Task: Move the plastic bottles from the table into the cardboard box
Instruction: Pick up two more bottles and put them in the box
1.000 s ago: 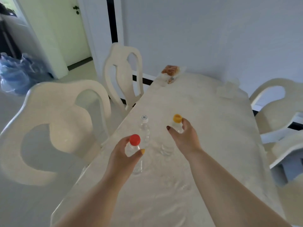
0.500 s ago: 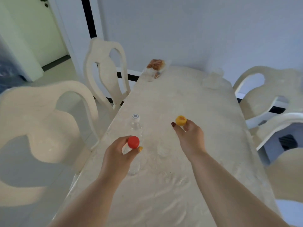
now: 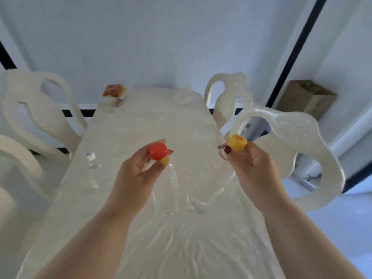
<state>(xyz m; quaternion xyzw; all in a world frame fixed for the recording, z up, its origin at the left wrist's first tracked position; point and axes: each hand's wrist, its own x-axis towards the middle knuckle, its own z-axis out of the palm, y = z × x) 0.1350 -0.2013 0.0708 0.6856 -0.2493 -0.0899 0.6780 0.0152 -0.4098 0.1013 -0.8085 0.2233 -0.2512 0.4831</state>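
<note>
My left hand (image 3: 138, 170) grips the neck of a clear plastic bottle with a red cap (image 3: 158, 151), held above the table (image 3: 153, 121). My right hand (image 3: 251, 168) grips a second clear bottle with a yellow cap (image 3: 237, 142), also lifted; its body hangs down below the hand. A third clear bottle with a white cap (image 3: 90, 170) stands on the table near its left edge. A brown cardboard box (image 3: 308, 99) stands on the floor at the far right, against the wall behind a chair.
Cream chairs flank the table: two on the left (image 3: 38, 109), one close on the right (image 3: 302, 150) and another behind it (image 3: 229, 97). A bag of brown food (image 3: 114, 91) and a clear container (image 3: 184, 95) sit at the table's far end.
The view has swung right, bringing the cardboard box into sight. Both hands have lifted their bottles off the table and moved right; the white-capped bottle stays put.
</note>
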